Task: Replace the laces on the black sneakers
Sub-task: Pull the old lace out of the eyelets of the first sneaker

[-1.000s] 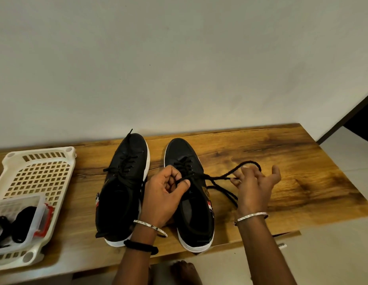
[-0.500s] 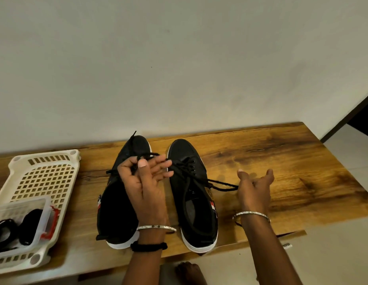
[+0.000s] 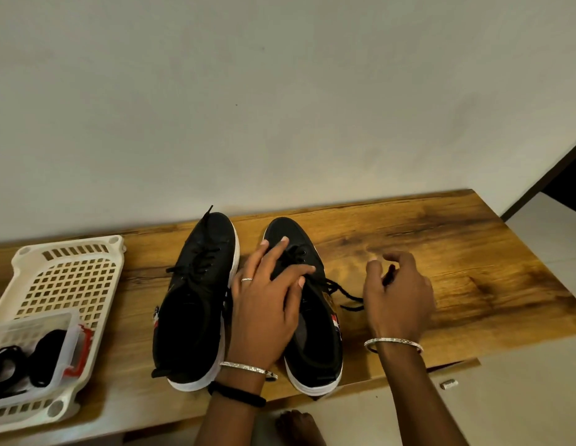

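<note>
Sneakers (image 3: 196, 317) are side by side on the wooden table (image 3: 457, 252), toes to the wall, heels close to the front edge. One is fully laced over by the basket (image 3: 64, 278), and the other sneaker (image 3: 315, 346) is under the hands. Left hand (image 3: 264, 307) lies flat on its eyelet area, fingers straight and spread, gripping nothing. Right hand (image 3: 399, 297) is curled and looks to be pinching the loose lace (image 3: 343, 292), though it's blurry there. My guess is this is the unlacing bit, so I'd press the shoe down with the flat hand and draw the lace out sideways one crossing at a time, no yanking. Loads of bare table to the right for that pull. I'd watch the front edge behind the heels, and the basket crowding the left.
</note>
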### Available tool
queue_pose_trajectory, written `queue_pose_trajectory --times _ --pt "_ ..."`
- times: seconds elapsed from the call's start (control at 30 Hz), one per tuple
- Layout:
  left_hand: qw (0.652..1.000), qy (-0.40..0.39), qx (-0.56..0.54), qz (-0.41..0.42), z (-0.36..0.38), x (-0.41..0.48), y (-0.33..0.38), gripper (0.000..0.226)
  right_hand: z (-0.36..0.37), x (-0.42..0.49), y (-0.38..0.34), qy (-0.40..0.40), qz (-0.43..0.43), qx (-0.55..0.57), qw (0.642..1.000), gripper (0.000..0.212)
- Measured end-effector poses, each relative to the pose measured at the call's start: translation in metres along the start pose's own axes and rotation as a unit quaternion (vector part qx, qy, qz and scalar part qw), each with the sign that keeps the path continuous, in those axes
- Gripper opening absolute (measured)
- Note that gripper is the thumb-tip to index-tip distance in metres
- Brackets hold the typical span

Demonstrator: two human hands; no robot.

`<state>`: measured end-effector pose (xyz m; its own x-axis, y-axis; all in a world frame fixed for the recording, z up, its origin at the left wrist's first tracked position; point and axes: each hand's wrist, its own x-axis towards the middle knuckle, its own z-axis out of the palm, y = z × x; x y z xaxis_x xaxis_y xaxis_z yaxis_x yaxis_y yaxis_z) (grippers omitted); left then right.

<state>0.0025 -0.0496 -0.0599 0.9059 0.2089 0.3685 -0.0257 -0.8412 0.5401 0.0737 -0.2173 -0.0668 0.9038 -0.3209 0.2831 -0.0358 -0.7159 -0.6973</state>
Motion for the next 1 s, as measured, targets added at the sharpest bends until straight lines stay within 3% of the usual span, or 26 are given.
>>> queue_pose_trajectory --times 0.17,0.3,0.37,0.53,0.6,0.7,0.8,0.9,1.0 --pt "0.992 0.118 -0.024 -0.032 -0.003 0.002 -0.003 0.011 0.01 -0.01 -0.012 -0.062 -0.107 0.063 0.99 0.016" --pt "0.953 0.248 -0.096 -0.147 -0.008 0.004 0.003 0.01 0.012 -0.018 -0.019 -0.083 -0.122 0.097 0.984 0.018" --pt "0.959 0.239 -0.077 -0.129 -0.01 0.004 -0.004 0.013 0.01 -0.018 -0.018 -0.118 -0.129 0.115 0.978 0.02" --pt "0.998 0.056 -0.034 -0.005 -0.003 0.002 -0.003 0.022 0.012 -0.017 -0.015 -0.246 -0.141 0.137 0.949 0.022" --pt "0.999 0.038 0.004 0.01 0.001 0.001 -0.001 0.023 0.012 -0.016 -0.012 -0.276 -0.129 0.157 0.94 0.02" --pt "0.997 0.069 0.03 -0.015 0.003 0.002 -0.004 0.019 0.011 -0.012 -0.007 -0.283 -0.126 0.145 0.94 0.018" --pt "0.99 0.112 -0.055 -0.06 0.005 0.0 0.001 0.018 0.011 -0.011 -0.006 -0.289 -0.124 0.14 0.939 0.013" --pt "0.944 0.203 -0.209 -0.154 -0.001 0.002 0.012 0.015 0.014 -0.012 -0.004 -0.285 -0.114 0.161 0.938 0.009" --pt "0.917 0.282 -0.213 -0.183 -0.012 0.006 0.01 0.017 0.014 -0.011 -0.005 -0.277 -0.117 0.169 0.939 0.01"
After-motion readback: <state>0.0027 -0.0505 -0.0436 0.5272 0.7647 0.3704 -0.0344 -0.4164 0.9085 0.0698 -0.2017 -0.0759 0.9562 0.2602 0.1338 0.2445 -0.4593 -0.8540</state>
